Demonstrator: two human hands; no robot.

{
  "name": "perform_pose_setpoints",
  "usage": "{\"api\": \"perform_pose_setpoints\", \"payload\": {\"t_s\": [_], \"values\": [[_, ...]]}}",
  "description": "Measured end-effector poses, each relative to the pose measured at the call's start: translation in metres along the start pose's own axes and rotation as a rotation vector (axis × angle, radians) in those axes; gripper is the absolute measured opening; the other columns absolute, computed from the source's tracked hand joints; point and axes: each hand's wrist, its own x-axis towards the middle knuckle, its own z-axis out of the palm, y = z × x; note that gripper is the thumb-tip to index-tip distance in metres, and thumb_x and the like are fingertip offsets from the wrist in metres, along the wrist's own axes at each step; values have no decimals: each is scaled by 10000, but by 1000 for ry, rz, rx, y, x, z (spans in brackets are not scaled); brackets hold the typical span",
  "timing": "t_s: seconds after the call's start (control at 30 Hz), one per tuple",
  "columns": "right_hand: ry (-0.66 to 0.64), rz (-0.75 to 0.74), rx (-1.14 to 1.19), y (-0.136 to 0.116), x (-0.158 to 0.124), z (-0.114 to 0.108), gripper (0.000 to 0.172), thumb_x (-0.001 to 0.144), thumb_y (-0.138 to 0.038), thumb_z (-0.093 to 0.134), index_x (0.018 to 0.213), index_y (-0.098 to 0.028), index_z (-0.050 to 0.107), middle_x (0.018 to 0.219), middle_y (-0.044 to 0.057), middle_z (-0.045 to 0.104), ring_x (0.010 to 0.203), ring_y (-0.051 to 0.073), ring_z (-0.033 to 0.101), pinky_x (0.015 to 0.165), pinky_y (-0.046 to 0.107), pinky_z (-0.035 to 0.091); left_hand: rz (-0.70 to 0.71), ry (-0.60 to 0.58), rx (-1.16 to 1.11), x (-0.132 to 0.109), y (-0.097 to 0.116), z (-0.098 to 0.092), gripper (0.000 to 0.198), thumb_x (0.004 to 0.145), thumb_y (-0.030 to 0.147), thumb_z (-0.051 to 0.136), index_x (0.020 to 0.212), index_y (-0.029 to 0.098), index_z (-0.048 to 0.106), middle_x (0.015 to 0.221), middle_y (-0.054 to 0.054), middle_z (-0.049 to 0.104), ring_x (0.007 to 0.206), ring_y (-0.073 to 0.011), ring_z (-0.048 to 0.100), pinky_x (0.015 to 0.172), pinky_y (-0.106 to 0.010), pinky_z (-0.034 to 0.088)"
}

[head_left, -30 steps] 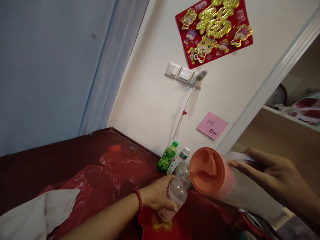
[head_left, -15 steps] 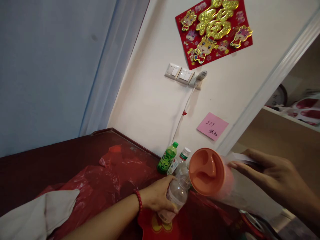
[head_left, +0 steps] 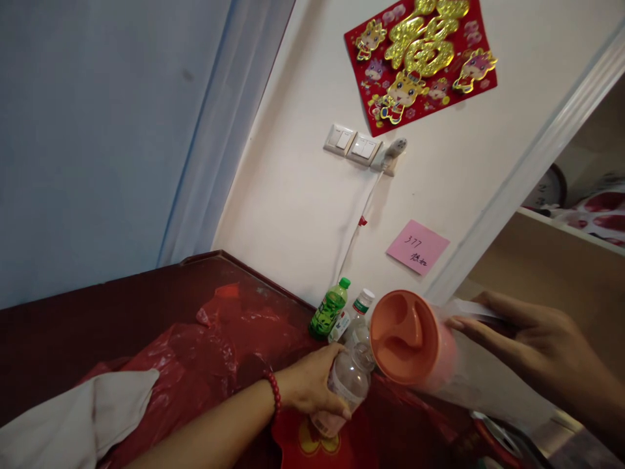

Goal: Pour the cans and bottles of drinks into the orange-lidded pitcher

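Note:
My left hand, a red bead bracelet at its wrist, is wrapped around a clear plastic bottle. The bottle leans to the right and its mouth meets or nearly meets the rim of a pitcher. This pitcher has a translucent body and an orange top, and is tipped to the left toward the bottle. My right hand is closed on its pale handle. Whether liquid flows between the two I cannot tell. Beneath the bottle lies a red mat with a gold design.
Against the wall stand a green bottle and a white-capped bottle. Crumpled red plastic and a whitish cloth cover part of the dark red table. A red can-like container is at lower right, near shelves.
The view has shifted very slightly. Both hands keep their grips, and the bottle and pitcher stay in nearly the same pose.

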Motion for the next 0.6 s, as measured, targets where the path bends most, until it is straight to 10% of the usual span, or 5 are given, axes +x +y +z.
{"api": "perform_pose_setpoints", "payload": {"t_s": [0.6], "values": [[-9, 19, 21, -4, 3, -1, 566, 815, -739, 652, 640, -201, 660, 518, 1, 516, 442, 169, 497, 386, 221, 353, 8, -3, 17, 0, 0, 0, 800, 530, 208, 904, 1247, 200, 549, 1148, -56, 669, 1057, -292, 632, 952, -406, 507]]}}
